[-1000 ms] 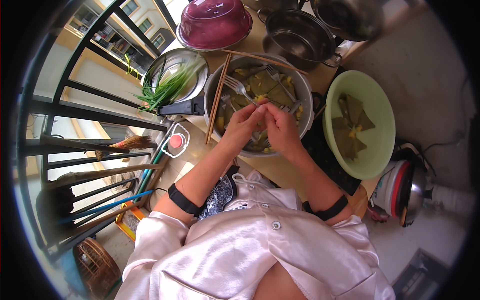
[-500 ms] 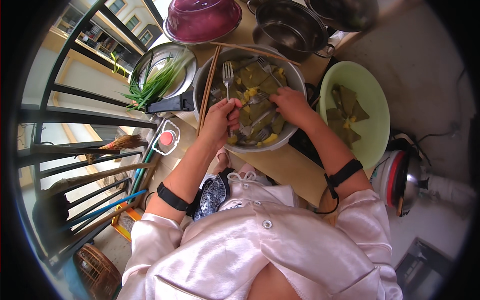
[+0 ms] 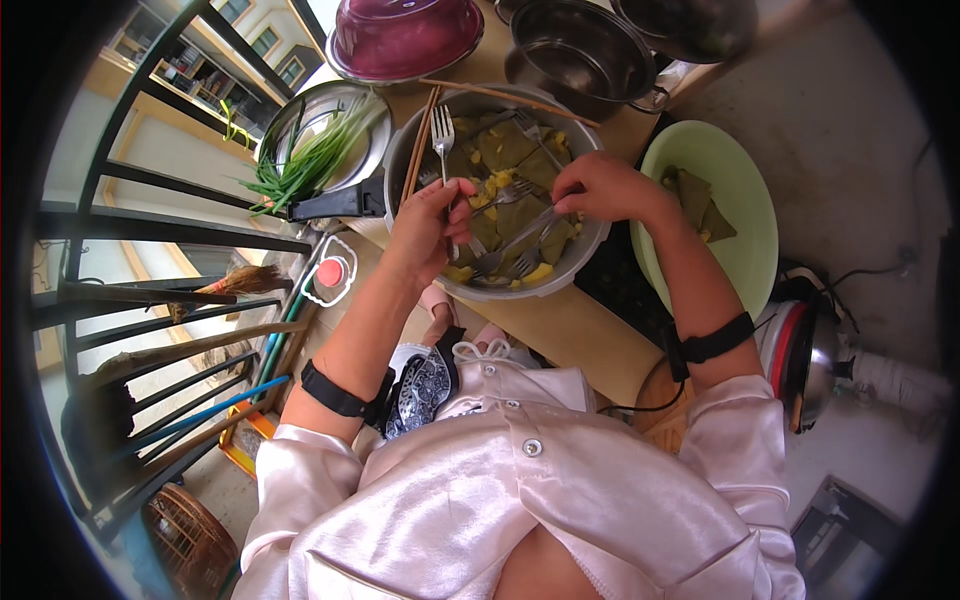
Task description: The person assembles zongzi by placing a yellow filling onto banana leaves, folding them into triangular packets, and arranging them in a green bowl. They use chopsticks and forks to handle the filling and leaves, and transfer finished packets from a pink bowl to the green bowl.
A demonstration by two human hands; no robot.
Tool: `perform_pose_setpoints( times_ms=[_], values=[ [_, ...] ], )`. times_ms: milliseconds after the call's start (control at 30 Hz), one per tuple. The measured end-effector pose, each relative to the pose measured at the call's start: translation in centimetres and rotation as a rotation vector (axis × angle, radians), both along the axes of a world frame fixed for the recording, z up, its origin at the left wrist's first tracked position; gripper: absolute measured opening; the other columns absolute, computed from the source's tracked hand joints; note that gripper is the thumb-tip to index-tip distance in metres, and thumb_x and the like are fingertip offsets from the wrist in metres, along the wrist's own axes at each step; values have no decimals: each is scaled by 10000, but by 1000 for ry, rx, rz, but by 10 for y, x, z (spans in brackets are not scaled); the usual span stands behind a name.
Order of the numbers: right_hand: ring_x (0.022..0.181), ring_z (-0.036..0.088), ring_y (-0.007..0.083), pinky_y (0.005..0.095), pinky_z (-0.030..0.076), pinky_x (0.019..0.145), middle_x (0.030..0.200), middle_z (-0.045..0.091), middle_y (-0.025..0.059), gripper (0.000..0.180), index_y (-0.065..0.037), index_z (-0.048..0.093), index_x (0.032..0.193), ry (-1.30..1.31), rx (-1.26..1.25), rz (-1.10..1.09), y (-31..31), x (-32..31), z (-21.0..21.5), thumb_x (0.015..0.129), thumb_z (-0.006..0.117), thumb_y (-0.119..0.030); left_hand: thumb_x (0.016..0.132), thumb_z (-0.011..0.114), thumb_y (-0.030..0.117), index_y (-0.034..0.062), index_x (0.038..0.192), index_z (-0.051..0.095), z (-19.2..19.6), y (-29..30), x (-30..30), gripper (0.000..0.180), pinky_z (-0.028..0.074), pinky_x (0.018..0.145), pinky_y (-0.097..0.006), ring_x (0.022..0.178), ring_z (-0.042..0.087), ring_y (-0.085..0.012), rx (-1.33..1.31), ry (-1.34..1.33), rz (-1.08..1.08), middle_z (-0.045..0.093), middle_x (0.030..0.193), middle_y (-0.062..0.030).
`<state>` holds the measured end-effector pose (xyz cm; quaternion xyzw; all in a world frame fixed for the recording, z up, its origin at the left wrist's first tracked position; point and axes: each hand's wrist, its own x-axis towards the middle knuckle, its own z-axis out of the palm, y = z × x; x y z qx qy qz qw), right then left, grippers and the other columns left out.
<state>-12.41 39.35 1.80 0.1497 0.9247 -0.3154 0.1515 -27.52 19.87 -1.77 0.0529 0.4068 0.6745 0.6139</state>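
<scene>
Left hand: we found the left hand over the near left rim of the pan, fingers closed around the handle of a fork held upright, tines pointing away from the person
Right hand: the right hand lay over the right side of the pan, fingers pinched together over the food; what they gripped we could not tell
Pan: a round metal pan with a black handle stood on the wooden table, directly ahead of the person
Contents: we noted flat dark green leaf pieces mixed with yellow chunks, and further forks lying among them
Chopsticks: one pair of wooden chopsticks rested across the pan's left rim
Green bowl: a light green bowl stood just right of the pan, holding a few more green leaf pieces
Metal plate: a steel plate left of the pan carried spring onions
Behind the pan: we recorded a dark red bowl turned upside down and a dark metal pot
Wrists: a black band sat on each forearm
</scene>
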Motion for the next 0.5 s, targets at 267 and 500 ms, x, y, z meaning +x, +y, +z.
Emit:
perform_pose_setpoints(
  times_ms=[267,500],
  values=[
    [580,463,42,195,368,519,620,538,-22,141,5,631,797,172,-253,-363,30,38,57,772,607,-132,901,386,168,47,872,498,27,-2,-8,167,244,465,-213,485,271,-65,116,14,56,339,565,34],
    [581,463,61,208,383,538,615,538,-7,146,10,635,810,250,-244,-536,15,70,59,778,611,-131,895,396,193,74,870,511,30,-1,-6,168,244,472,-205,487,264,-63,89,54,142,320,567,38]
  ],
)
